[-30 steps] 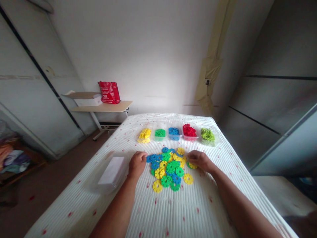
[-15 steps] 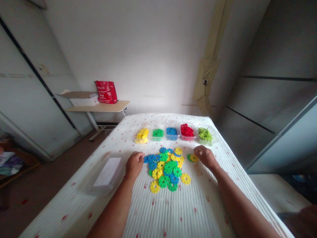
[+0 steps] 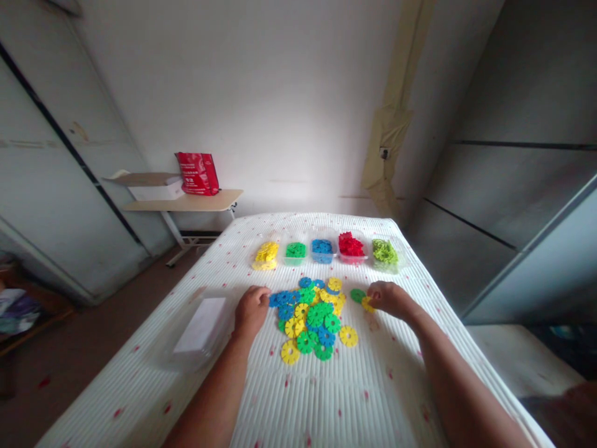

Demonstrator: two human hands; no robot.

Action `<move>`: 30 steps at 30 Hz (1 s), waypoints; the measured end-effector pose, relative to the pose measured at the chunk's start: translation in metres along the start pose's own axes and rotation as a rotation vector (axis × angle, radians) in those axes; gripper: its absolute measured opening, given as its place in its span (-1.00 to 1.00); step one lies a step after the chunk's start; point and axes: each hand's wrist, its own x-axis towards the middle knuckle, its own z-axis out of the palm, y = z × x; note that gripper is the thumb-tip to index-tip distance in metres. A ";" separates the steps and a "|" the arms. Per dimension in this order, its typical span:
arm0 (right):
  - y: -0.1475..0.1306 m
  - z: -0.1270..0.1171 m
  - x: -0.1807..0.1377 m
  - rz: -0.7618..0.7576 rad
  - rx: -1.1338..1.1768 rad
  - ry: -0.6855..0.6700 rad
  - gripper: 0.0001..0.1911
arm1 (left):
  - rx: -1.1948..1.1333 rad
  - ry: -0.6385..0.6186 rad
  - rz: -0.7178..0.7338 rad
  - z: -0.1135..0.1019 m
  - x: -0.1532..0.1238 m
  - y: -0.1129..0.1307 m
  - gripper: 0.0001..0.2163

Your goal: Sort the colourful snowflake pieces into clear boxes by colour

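Observation:
Yellow, green and blue notched plastic discs [image 3: 320,314] lie in a loose pile on the table in front of me. My left hand [image 3: 252,309] is closed at the pile's left edge, fingertips pinching a blue notched disc [image 3: 273,300] that meets other blue ones. To the right of the pile, my right hand [image 3: 388,298] has its fingers closed on a yellow notched disc [image 3: 367,305], partly hidden by them. Just left of it lies a green notched disc [image 3: 357,295]. Another yellow disc [image 3: 348,336] rests apart at the pile's lower right.
Clear tubs stand in a row behind the pile, holding yellow [image 3: 266,254], green [image 3: 295,251], blue [image 3: 323,250], red [image 3: 351,246] and lime pieces [image 3: 385,252]. A clear plastic lid or tray [image 3: 173,359] with a white rectangle [image 3: 200,325] lies left of my left forearm.
My right hand has come down onto the yellow disc and shifted it slightly right, uncovering more of the green one. My left hand has stayed in nearly the same place.

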 end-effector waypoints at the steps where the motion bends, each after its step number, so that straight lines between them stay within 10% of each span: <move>1: -0.001 -0.002 -0.001 -0.024 0.023 -0.033 -0.83 | 0.001 -0.003 -0.004 0.000 0.000 0.000 -0.79; 5: -0.006 -0.004 -0.002 -0.119 0.129 -0.123 -0.83 | 0.007 -0.003 -0.005 0.000 0.000 0.000 -0.79; 12: -0.004 0.015 0.007 -0.125 0.053 0.108 -0.54 | 0.000 0.009 0.000 0.000 0.000 0.001 -0.79; 30: -0.049 0.003 0.013 -0.161 -0.087 -0.027 -0.75 | 0.016 -0.020 -0.015 -0.005 -0.002 0.012 -0.80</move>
